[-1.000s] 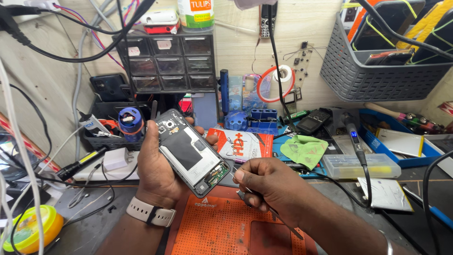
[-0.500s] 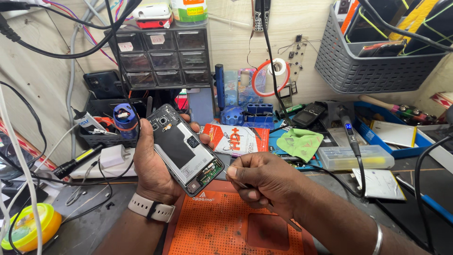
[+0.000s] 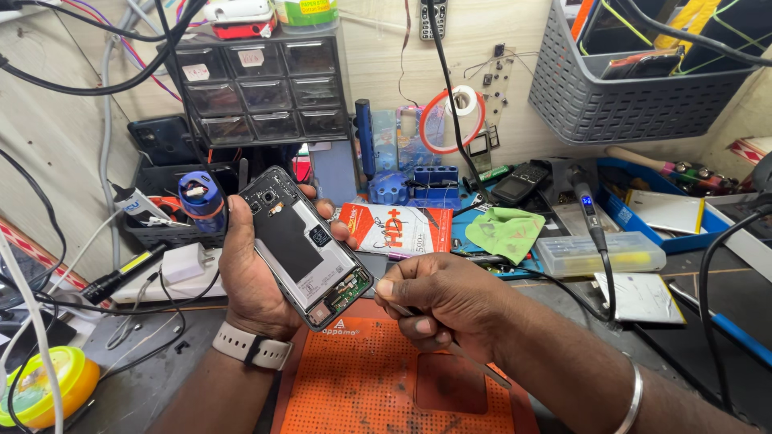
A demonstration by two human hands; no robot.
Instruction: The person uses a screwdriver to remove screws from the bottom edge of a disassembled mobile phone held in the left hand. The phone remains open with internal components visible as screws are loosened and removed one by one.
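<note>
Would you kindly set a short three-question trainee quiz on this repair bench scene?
1. True or false: the left hand holds the opened black smartphone with its back cover off.
2. What does the right hand pinch? A. thin metal tweezers B. a hammer C. a paintbrush
3. Fill in: under both hands lies a perforated ______ work mat.

Key: 1 true; 2 A, tips at the phone's lower corner; 3 orange.
</note>
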